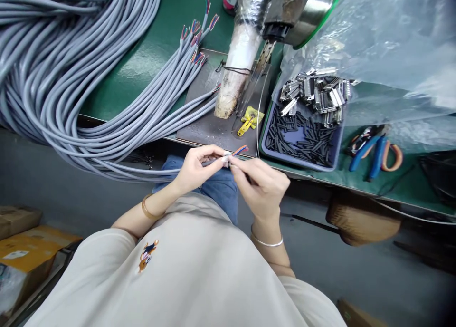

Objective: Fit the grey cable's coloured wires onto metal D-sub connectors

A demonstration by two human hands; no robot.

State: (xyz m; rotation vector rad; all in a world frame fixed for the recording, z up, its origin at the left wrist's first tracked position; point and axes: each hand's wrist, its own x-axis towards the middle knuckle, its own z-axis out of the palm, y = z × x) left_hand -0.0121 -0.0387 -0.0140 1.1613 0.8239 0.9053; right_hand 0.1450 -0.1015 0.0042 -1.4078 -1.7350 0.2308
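Note:
My left hand (pixel 199 168) is closed around the end of a grey cable (pixel 164 173), close in front of my body. Thin coloured wires (pixel 240 150), orange and blue among them, stick out past its fingertips. My right hand (pixel 261 182) pinches at the same cable end, its fingertips meeting those of the left hand. Anything small between the right fingertips is hidden. From the held cable, the grey length runs left into a large bundle of grey cables (pixel 117 132) on the table edge, several with bared coloured wire ends.
A blue bin (pixel 337 151) holds black tubes (pixel 299 139) and metal connectors (pixel 320 91). Right of it lie blue-handled pliers (pixel 377 158) and orange-handled scissors (pixel 395 157). Ahead are a wrapped white tube (pixel 237 65), a soldering tool (pixel 265 56), a yellow piece (pixel 249 121) and a solder spool (pixel 318 13).

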